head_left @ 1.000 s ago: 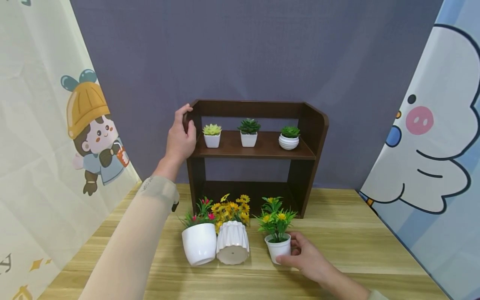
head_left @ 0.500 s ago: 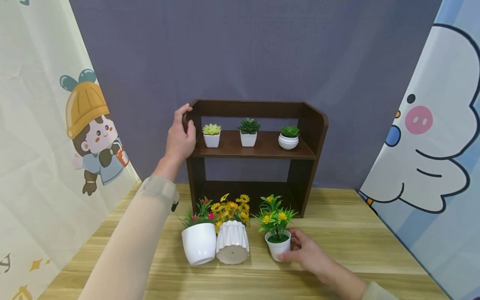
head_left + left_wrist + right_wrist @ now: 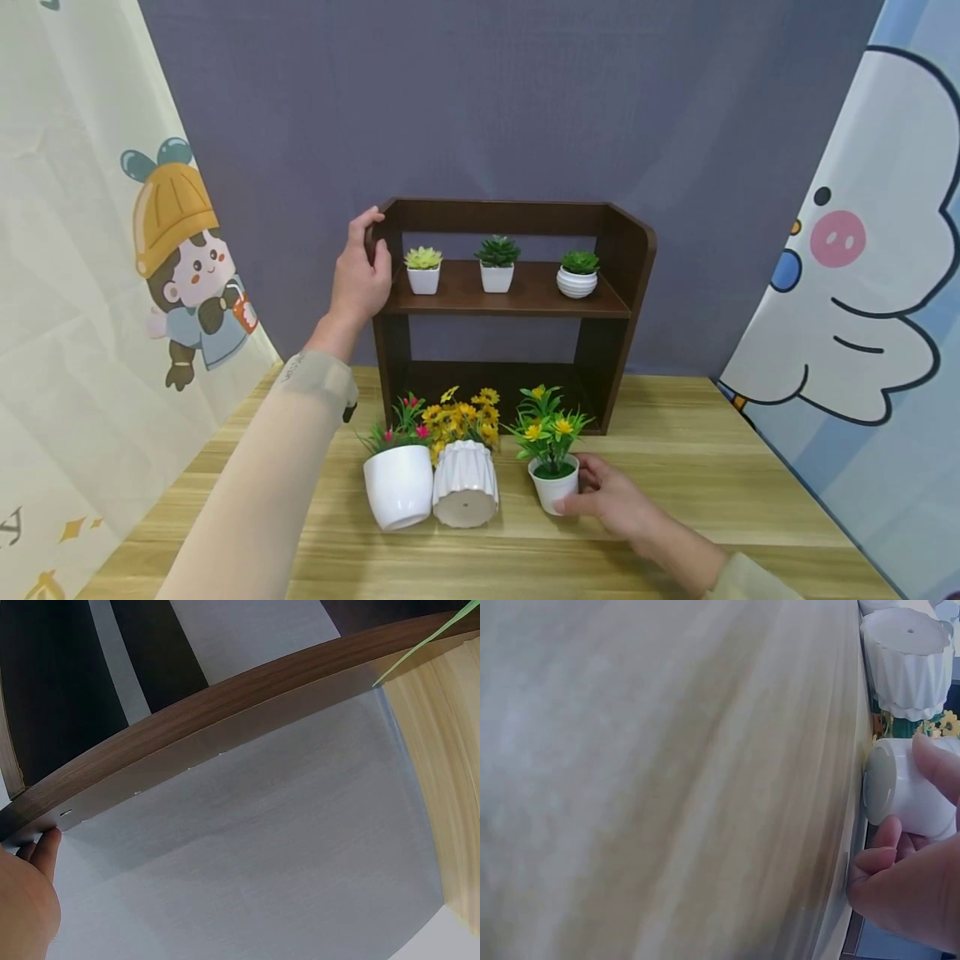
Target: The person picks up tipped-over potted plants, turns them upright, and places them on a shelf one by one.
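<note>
My right hand (image 3: 611, 504) grasps the small flower pot (image 3: 553, 487) on the table (image 3: 750, 500), before the shelf (image 3: 517, 296). My left hand (image 3: 360, 271) holds the shelf's left side.

Wooden tabletop (image 3: 712, 500), bearing a dark shelf unit (image 3: 622, 275) at the back edge. Before it, three flower pots (image 3: 465, 496); on its shelf, three small succulents (image 3: 497, 265).

Both hands are bare. The left arm (image 3: 255, 483) wears a smooth beige sleeve, faintly marked at the cuff, perhaps lettering; the right sleeve (image 3: 750, 579) looks pale greenish-beige.
</note>
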